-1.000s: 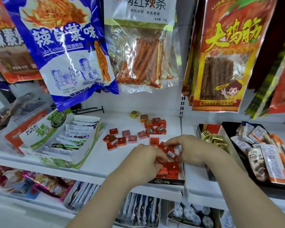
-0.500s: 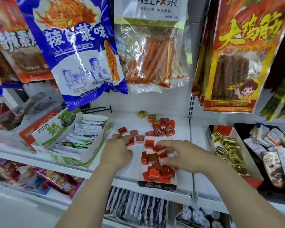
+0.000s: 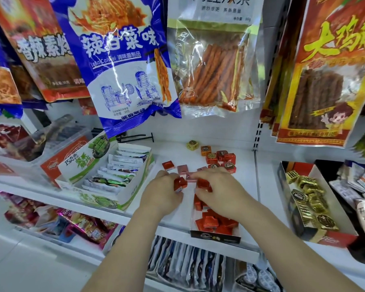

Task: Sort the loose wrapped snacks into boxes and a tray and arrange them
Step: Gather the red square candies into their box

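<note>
Our left hand (image 3: 162, 194) has come back to frame centre, its grip curled round red squares (image 3: 180, 183) (right hand (image 3: 217, 192) likewise pinches some), ready for the box (image 3: 215, 237) at lower centre.

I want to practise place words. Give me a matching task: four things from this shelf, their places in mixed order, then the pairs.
1. green box
2. single gold candy
3. box of gold candies
4. box of red candies

a. right, past the shelf joint
b. front edge, centre
c. left
d. back, centre

Pairs: 1-c, 2-d, 3-a, 4-b
</note>
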`<state>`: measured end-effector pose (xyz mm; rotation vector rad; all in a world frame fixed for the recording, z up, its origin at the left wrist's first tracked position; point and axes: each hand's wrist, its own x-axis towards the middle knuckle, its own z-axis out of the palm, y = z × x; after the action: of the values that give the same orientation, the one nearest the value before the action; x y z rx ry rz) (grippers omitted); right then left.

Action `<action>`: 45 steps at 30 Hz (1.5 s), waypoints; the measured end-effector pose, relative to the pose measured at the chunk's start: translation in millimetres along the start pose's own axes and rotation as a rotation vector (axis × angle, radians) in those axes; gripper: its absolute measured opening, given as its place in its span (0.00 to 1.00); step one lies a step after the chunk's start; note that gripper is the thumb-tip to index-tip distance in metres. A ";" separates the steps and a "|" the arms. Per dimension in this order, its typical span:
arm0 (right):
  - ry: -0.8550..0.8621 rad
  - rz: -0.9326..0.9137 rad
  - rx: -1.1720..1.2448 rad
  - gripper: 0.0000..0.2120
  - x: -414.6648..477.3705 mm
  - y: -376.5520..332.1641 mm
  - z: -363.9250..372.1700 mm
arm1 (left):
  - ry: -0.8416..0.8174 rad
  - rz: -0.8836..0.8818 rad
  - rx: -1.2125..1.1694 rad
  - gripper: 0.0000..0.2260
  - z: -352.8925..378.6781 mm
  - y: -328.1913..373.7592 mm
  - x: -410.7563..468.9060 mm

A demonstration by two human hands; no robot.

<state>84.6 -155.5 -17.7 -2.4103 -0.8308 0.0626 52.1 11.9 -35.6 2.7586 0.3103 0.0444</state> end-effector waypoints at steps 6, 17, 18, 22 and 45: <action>-0.046 -0.069 -0.157 0.19 21.0 -17.3 18.1 | -0.046 0.028 -0.169 0.18 -13.7 -15.1 -7.1; -0.112 -0.101 -0.511 0.13 44.6 -27.3 32.4 | 0.163 -0.086 -0.240 0.13 -20.8 -29.1 -7.0; -0.132 -0.098 -0.533 0.14 44.4 -26.6 32.3 | 0.125 -0.089 -0.182 0.16 -19.0 -27.3 -6.8; -0.149 -0.124 -0.535 0.18 44.3 -23.6 34.1 | 0.039 -0.067 -0.034 0.18 -7.7 -18.4 -4.1; -0.095 0.174 -0.067 0.15 13.7 37.3 -33.5 | -0.096 0.417 -0.070 0.14 -10.6 66.1 -41.8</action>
<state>123.7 -188.4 -8.2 -2.5546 -0.6715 0.2214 24.4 -53.8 -1.7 2.6961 -0.2892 0.0288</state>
